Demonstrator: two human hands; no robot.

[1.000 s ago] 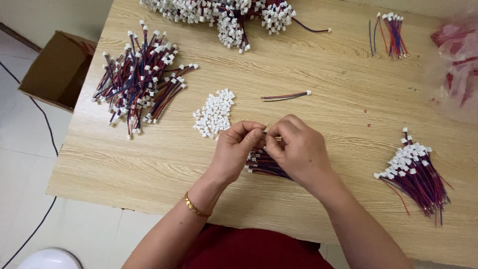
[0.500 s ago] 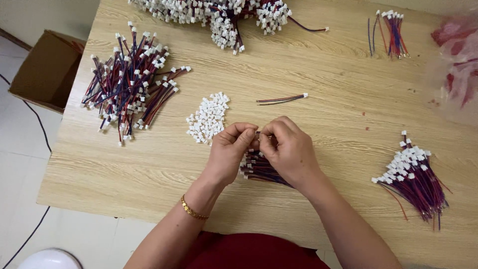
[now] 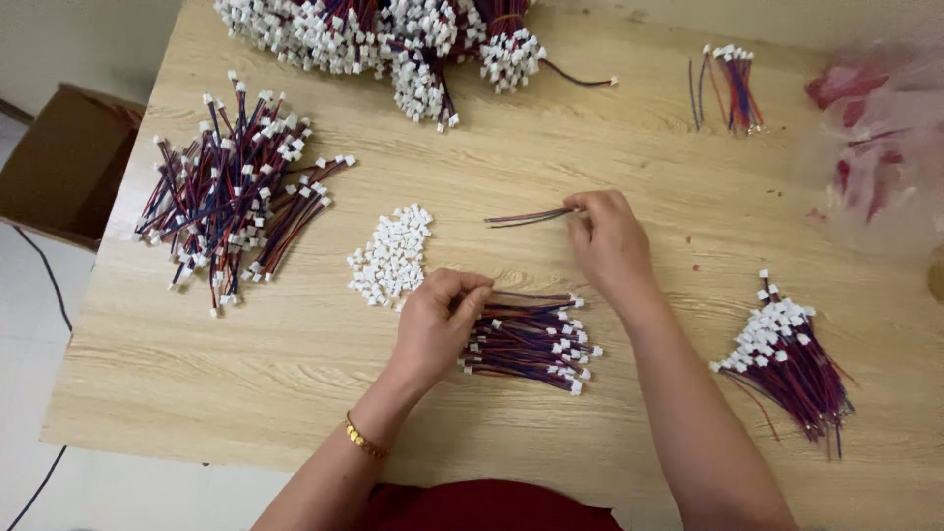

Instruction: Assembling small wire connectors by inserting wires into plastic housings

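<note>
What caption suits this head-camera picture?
Right hand pinches a loose wire; left hand rests on a wire bundle beside white connectors.

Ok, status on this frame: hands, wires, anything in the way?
Left hand resting on the wire bundle, grip hidden. Right hand pinching a single wire lead at its end. Loose white connectors beside the left hand; nothing blocking.

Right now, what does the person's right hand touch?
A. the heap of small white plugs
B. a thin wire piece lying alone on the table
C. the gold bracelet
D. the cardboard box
B: the right hand pinches the end of the single wire piece, apart from the white plugs.
</note>
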